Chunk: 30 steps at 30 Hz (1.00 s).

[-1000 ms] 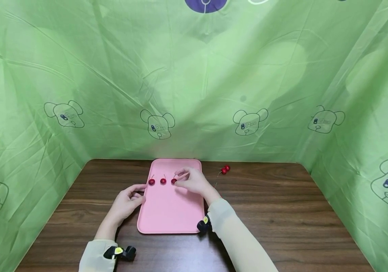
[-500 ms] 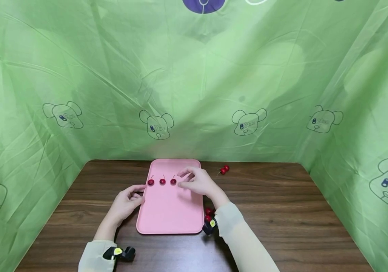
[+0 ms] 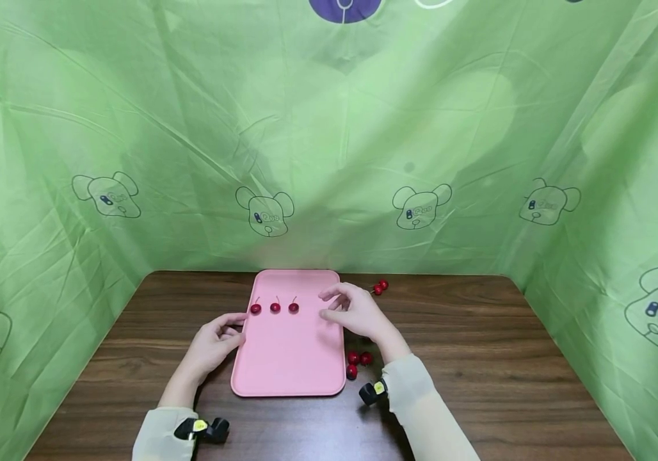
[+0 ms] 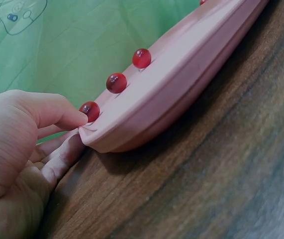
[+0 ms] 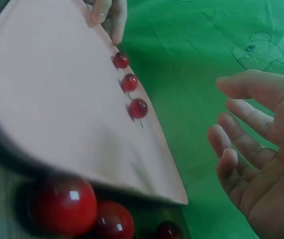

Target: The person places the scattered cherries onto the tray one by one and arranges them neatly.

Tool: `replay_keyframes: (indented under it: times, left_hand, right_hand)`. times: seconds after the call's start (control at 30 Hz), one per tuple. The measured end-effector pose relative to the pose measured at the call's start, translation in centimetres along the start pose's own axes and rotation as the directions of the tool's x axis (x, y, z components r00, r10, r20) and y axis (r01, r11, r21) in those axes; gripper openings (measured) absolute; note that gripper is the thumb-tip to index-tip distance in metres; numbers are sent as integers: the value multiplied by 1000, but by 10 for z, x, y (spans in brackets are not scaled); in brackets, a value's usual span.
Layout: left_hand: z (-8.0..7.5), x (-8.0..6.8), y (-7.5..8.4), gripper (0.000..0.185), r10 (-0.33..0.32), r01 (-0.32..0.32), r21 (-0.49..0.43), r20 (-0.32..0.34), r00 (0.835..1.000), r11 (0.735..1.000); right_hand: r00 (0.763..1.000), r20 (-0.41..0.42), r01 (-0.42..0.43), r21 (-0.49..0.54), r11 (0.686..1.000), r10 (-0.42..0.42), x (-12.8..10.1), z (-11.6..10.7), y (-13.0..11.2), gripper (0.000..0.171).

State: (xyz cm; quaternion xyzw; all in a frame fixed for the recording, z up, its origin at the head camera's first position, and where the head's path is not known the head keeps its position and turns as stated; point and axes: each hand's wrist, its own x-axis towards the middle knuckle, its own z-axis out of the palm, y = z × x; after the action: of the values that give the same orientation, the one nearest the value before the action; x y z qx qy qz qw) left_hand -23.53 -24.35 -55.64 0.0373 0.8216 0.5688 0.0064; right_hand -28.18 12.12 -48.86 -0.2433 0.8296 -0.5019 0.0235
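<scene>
Three loose red cherries (image 3: 358,362) lie nearest on the dark wooden desk (image 3: 479,358), beside the flat pink plastic tray (image 3: 291,358). Left hand (image 3: 214,342) pinches its near-left edge; right hand (image 3: 354,312) hovers, fingers (image 5: 241,142) released. Farther, three stemmed cherries (image 3: 274,307) line the tray.

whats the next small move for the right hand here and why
Probably the right hand, open and holding nothing, should drop back to the three loose cherries beside the tray and pinch one. Three cherries in a row already sit on the tray, with bare space after the third, and the left hand steadies its edge.
</scene>
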Motion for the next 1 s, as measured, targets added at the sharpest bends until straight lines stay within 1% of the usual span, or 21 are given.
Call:
replay_keyframes:
  times: [0.1, 0.27, 0.37, 0.5, 0.7, 0.87, 1.0]
  left_hand:
    - [0, 1, 0, 44, -1, 1, 1, -1, 1000, 1000]
    - [0, 1, -1, 44, -2, 2, 2, -2, 1000, 1000]
    - [0, 0, -1, 44, 1, -1, 3, -3, 1000, 1000]
    - [0, 0, -1, 45, 0, 0, 0, 0, 1000, 1000]
    - [0, 1, -1, 46, -3, 3, -5, 3, 1000, 1000]
    - [2, 4, -6, 46, -6, 6, 2, -3, 1000, 1000]
    - [2, 4, -6, 45, -4, 4, 28, -7, 1000, 1000]
  right_hand:
    - [999, -33, 8, -4, 1000, -8, -7, -7, 1, 33]
    - [998, -70, -6, 13, 1000, 7, -19, -16, 2, 30]
    - [997, -76, 3, 21, 1000, -2, -25, -21, 3, 29]
    - [996, -81, 24, -4, 1000, -24, -35, -29, 6, 30]
    - [997, -76, 1, -49, 999, -4, -48, -43, 11, 30]
    - [997, -82, 2, -62, 998, -7, -58, -51, 17, 32]
    - [996, -88, 3, -55, 998, -7, -66, -55, 26, 32]
